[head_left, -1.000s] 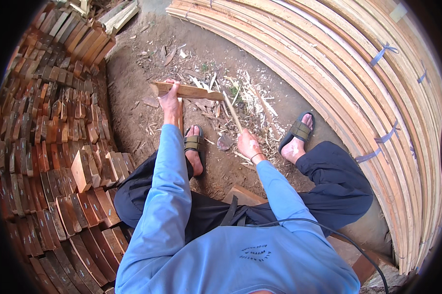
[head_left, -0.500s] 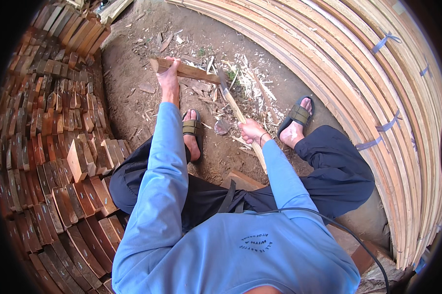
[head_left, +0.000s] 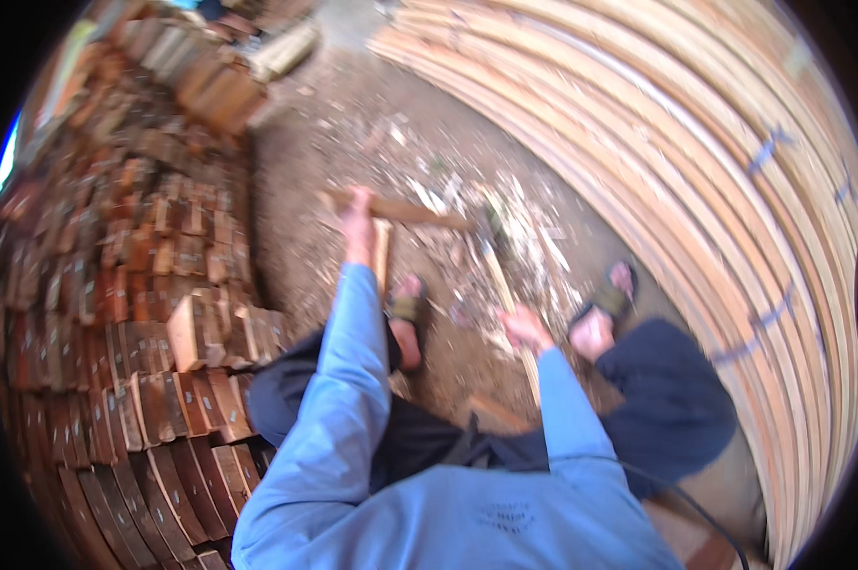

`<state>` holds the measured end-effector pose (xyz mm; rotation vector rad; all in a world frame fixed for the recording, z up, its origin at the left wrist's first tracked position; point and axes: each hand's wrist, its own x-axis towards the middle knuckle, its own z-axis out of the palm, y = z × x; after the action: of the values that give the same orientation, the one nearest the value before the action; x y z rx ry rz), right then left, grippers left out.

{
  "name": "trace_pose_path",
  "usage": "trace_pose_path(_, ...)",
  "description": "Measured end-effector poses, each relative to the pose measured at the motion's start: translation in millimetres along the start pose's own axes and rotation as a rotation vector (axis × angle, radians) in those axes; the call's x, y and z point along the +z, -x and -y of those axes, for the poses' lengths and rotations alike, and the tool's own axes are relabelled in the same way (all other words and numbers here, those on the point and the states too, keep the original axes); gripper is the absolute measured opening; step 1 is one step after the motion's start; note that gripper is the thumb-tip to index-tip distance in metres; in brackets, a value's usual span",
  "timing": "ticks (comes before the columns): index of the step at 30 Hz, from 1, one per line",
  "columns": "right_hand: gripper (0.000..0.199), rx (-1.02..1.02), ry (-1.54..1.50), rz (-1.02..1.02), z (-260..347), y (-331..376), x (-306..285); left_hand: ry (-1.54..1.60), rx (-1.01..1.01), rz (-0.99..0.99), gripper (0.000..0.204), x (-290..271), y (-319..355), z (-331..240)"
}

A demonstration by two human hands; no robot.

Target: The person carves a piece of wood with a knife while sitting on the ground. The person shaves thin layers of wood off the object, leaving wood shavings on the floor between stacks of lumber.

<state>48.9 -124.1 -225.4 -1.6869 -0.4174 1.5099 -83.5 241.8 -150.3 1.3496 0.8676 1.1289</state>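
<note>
**Seated among stacked wood, one hand steadies a billet while the other grips a long-handled tool**

Nearest the camera, the person sits low in a light blue long-sleeved top and dark trousers, knees spread, sandalled feet planted on the dirt floor [head_left: 353,142] to either side of the work. That stance leaves the ground between the feet free for chopping.

The right hand [head_left: 524,330] is closed around the wooden handle of a long tool [head_left: 498,275], which slants away from the body toward the litter of pale wood chips [head_left: 524,228]. The frame is blurred, so I cannot tell what kind of head the tool carries.

Farther out, the left arm is stretched nearly straight. The left hand [head_left: 358,220] is wrapped shut over one end of a wooden billet [head_left: 410,210], which lies crosswise just beyond the left foot, apparently held out at arm's length to keep fingers away from the tool.

To the left rises a stack of short reddish wood blocks [head_left: 144,313]; to the right, a bank of long pale slats [head_left: 695,190], bundled with blue ties.
</note>
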Motion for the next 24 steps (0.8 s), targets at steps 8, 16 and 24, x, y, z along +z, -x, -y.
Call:
trace_pose_path(8, 0.049, -0.025, 0.620, -0.267, 33, -11, 31, 0.211, 0.009, -0.017, 0.025, 24, 0, -25)
trace_pose_path(16, 0.038, -0.123, 0.654, -0.324, 18, -18, 36, 0.183, -0.041, 0.167, 0.023, 48, 19, -44)
trace_pose_path(24, 0.030, -0.289, 0.504, -0.409, 32, -8, 28, 0.269, -0.079, 0.291, 0.027, 81, 20, -47)
